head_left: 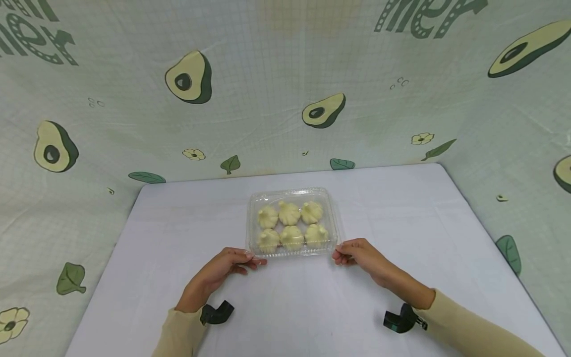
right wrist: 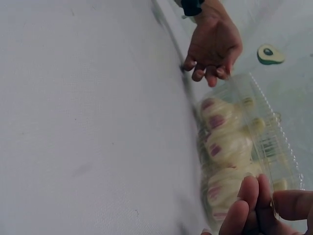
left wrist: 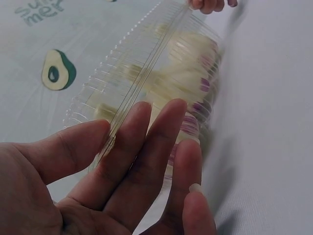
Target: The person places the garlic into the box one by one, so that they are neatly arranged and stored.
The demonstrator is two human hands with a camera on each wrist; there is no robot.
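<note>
A clear plastic clamshell box [head_left: 263, 197] lies toward the back of the white table, lid over its base. Inside, several cream-coloured garlic bulbs [head_left: 289, 213] form two rows; purple patches show low on them in both wrist views. My left hand [head_left: 225, 265] pinches the rim at the box's front left corner between thumb and index finger, its other fingers spread loosely. At the front right corner, my right hand [head_left: 363, 255] pinches the rim with thumb and fingertips. In the left wrist view, the joined plastic rim [left wrist: 142, 78] runs away from the thumb of the left hand [left wrist: 122, 181].
The table [head_left: 294, 307] has a plain white cover. A cloth [head_left: 258, 99] printed with avocados and leaves rises behind it and at both sides. Black wrist cameras hang below the left wrist [head_left: 217, 313] and right wrist [head_left: 399, 320].
</note>
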